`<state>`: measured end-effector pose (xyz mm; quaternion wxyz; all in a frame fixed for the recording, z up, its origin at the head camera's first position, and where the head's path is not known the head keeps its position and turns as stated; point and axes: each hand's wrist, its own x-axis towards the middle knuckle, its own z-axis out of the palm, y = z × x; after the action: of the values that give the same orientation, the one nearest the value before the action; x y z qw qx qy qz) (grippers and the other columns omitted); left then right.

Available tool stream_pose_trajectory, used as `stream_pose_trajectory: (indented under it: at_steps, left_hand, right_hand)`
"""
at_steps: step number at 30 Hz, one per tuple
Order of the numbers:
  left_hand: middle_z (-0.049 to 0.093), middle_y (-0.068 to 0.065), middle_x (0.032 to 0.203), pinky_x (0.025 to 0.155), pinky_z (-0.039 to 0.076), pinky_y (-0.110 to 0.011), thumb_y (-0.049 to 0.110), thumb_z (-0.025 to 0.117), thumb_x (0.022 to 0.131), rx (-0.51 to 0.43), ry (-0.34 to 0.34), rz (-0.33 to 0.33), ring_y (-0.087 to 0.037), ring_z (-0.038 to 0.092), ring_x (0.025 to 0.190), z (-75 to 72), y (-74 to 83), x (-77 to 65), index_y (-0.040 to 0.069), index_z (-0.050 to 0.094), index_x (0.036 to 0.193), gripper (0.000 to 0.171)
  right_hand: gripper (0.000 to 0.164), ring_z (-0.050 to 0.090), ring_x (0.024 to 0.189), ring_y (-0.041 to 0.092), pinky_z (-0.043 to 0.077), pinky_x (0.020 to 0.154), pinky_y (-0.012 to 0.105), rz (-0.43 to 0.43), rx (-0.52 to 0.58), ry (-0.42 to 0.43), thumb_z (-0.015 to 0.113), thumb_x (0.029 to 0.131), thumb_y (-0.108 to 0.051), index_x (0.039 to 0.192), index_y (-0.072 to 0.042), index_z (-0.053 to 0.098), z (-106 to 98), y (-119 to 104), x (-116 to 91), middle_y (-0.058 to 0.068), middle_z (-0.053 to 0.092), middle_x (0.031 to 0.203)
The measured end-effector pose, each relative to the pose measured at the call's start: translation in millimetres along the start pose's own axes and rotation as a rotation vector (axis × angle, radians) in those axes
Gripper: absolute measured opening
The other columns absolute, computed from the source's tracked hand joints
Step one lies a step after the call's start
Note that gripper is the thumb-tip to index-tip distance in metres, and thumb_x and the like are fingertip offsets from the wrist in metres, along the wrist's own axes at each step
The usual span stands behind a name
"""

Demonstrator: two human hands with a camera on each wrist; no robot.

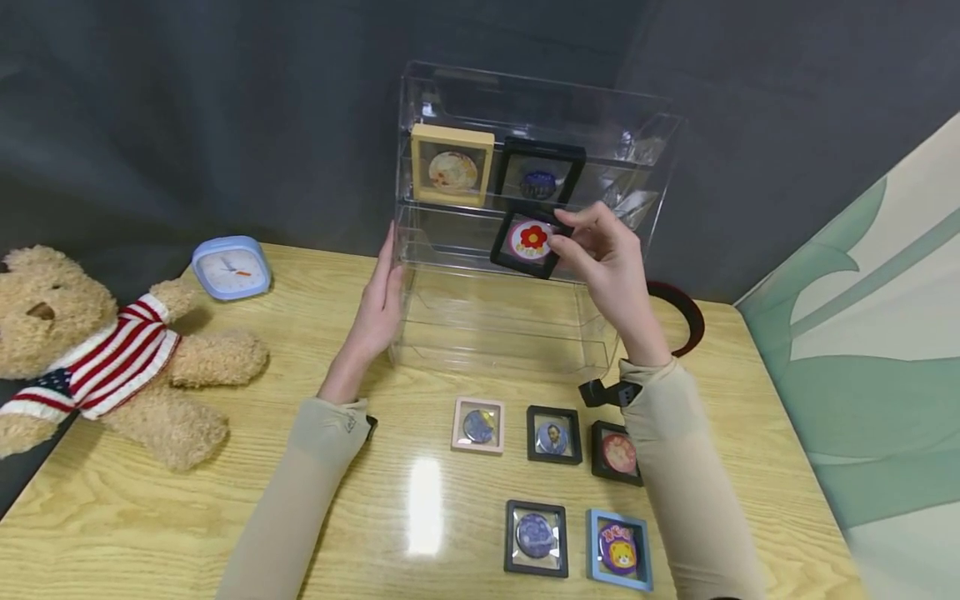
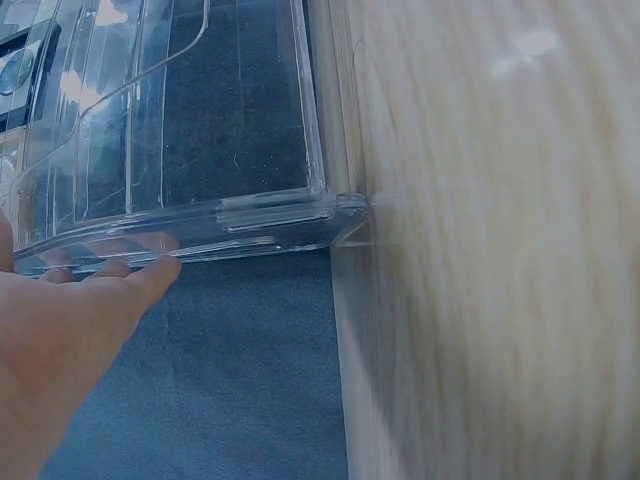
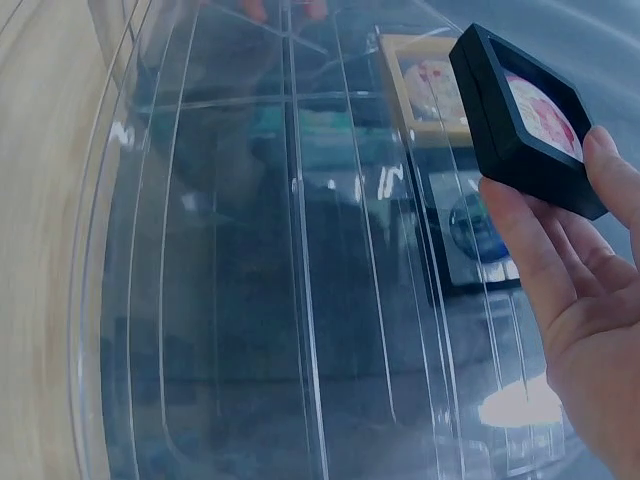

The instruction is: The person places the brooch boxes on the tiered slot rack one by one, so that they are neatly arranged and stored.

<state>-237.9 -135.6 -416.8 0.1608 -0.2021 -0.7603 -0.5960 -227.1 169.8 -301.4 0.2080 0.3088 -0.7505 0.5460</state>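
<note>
A clear acrylic display rack (image 1: 510,354) stands at the back of the table. My left hand (image 1: 377,312) rests with fairly straight fingers against its left side; the left wrist view shows the fingertips (image 2: 160,270) at the clear edge. Between thumb and fingers, my right hand (image 1: 607,267) pinches a small black display frame (image 3: 490,125) holding a badge with a red flower (image 1: 533,237). This frame is tilted, in front of the rack's middle level. On the upper level stand a yellow frame (image 1: 453,200) and a black frame (image 1: 543,150) with a dark blue badge.
Several framed badges lie on the table, including a pink frame (image 1: 477,401) and a blue frame (image 1: 619,581). A teddy bear (image 1: 142,358) and a blue clock (image 1: 232,268) are at left. A dark red band (image 1: 686,312) lies right of the rack.
</note>
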Motion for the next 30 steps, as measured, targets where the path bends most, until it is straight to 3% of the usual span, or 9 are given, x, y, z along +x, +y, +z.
stream_pose_trajectory:
  at_steps: [10,22,30]
  left_hand:
    - [0.008,-0.010,0.179,0.131,0.013,-0.033,0.014,0.025,0.118,0.000,-0.003,0.011,-0.026,0.013,0.163,-1.5,1.2,-0.1,0.010,0.005,0.173,0.059]
    - [0.002,-0.014,0.179,0.131,0.008,-0.032,0.007,0.024,0.117,-0.031,-0.018,-0.046,-0.030,0.008,0.163,1.5,4.9,2.4,0.006,0.001,0.172,0.060]
    - [0.001,-0.024,0.177,0.131,0.008,-0.032,0.003,0.023,0.116,-0.064,-0.032,-0.061,-0.034,0.005,0.163,-1.6,42.6,-2.3,-0.006,0.001,0.169,0.058]
  right_hand:
    - [0.017,0.070,0.078,0.011,0.064,0.074,0.027,0.024,0.018,-0.012,0.069,0.102,0.005,0.119,0.010,0.065,19.5,-3.0,18.9,0.017,0.072,0.128]
    - [0.018,0.071,0.094,0.014,0.064,0.078,0.027,0.039,-0.029,-0.031,0.072,0.101,0.000,0.118,0.006,0.067,36.9,-2.8,29.8,0.012,0.071,0.134]
    - [0.017,0.073,0.094,0.013,0.064,0.079,0.030,0.014,-0.043,-0.019,0.074,0.100,-0.001,0.116,0.004,0.072,49.8,2.9,38.1,0.012,0.075,0.127]
